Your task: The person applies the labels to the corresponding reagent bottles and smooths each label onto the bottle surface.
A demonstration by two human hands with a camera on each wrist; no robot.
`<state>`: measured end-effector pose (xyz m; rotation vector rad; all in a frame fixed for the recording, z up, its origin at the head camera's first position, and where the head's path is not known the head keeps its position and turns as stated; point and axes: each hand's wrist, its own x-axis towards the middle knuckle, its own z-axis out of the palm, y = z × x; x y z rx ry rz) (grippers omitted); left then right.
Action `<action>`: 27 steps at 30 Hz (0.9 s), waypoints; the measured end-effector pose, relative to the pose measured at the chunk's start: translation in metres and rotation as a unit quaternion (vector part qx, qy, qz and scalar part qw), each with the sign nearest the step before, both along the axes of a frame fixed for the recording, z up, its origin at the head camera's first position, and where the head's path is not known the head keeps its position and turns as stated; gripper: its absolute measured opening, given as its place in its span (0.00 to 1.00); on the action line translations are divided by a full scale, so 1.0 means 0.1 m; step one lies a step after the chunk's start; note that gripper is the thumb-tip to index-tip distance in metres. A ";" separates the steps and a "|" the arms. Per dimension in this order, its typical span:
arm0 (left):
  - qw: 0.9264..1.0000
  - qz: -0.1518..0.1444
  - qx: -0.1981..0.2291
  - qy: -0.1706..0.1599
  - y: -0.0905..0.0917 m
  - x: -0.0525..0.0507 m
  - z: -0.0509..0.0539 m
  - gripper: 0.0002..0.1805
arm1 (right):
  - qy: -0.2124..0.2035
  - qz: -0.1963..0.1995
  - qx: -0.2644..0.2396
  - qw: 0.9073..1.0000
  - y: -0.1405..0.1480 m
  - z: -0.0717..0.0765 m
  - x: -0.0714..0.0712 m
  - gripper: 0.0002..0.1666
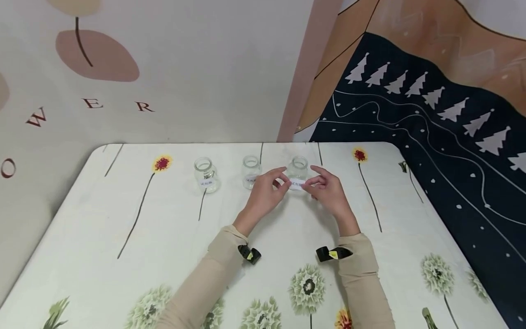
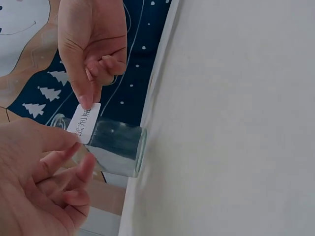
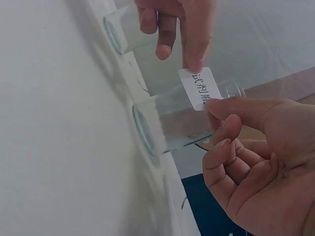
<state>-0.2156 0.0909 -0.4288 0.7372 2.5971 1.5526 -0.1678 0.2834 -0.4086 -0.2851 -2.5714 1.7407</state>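
Note:
A small white label (image 3: 201, 88) with handwritten characters is stretched between both hands. My left hand (image 1: 268, 189) pinches its left end between thumb and finger, and my right hand (image 1: 326, 189) pinches the right end. Just behind the label stands a clear glass jar (image 1: 299, 167), upright with an open mouth; whether the label touches the glass I cannot tell. To its left, a second glass jar (image 1: 251, 165) bears a similar label, partly hidden by my left hand. Farther left is a third glass jar (image 1: 204, 170) with a label (image 1: 207, 182) on its front.
A white tablecloth (image 1: 164, 228) printed with flowers covers the table. The jars stand in a row near the far edge, close to a pale wall (image 1: 205, 82). A dark blue printed backdrop (image 1: 390, 105) with white trees rises at the right.

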 end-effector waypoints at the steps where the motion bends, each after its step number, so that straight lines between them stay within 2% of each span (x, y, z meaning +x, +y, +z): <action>1: 1.000 0.001 0.002 -0.002 0.00 -0.01 -0.01 0.04 | 0.000 -0.001 -0.001 1.000 -0.01 -0.01 0.00 0.37; 27: 1.000 -0.002 0.013 0.007 0.00 -0.07 -0.05 0.05 | 0.034 -0.024 0.021 0.999 -0.05 -0.07 -0.04 0.31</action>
